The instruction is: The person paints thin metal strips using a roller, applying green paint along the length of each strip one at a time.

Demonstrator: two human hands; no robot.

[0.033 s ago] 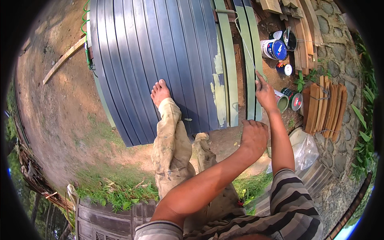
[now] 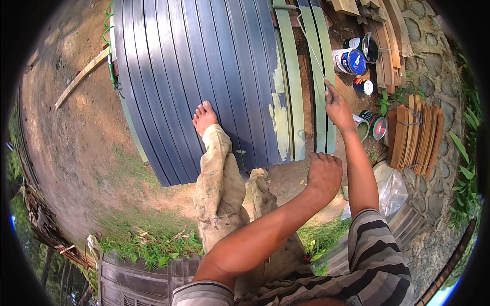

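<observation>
My right hand (image 2: 338, 109) grips the handle end of a long-framed paint roller (image 2: 311, 48). The thin metal frame runs away to the far end, where the roller head (image 2: 286, 7) lies across a pale green board (image 2: 290, 66). My left hand (image 2: 325, 173) is curled at the near end of the rightmost green board (image 2: 322, 127), its fingertips partly hidden. Left of these lie many dark blue boards (image 2: 194, 66) side by side, the last one patched with pale green. My bare foot (image 2: 205, 118) rests on the blue boards.
Paint cans (image 2: 349, 61) stand on the right, with an open can of green paint (image 2: 361, 128) nearer me. Beyond are bundled wood pieces (image 2: 416, 132), a stone wall (image 2: 434, 92) and a plastic bag (image 2: 390, 196). A green coiled hose (image 2: 111, 66) hangs at the left edge.
My right hand has shifted slightly farther away, and the roller has moved with it along the board. My left hand and foot stay in place.
</observation>
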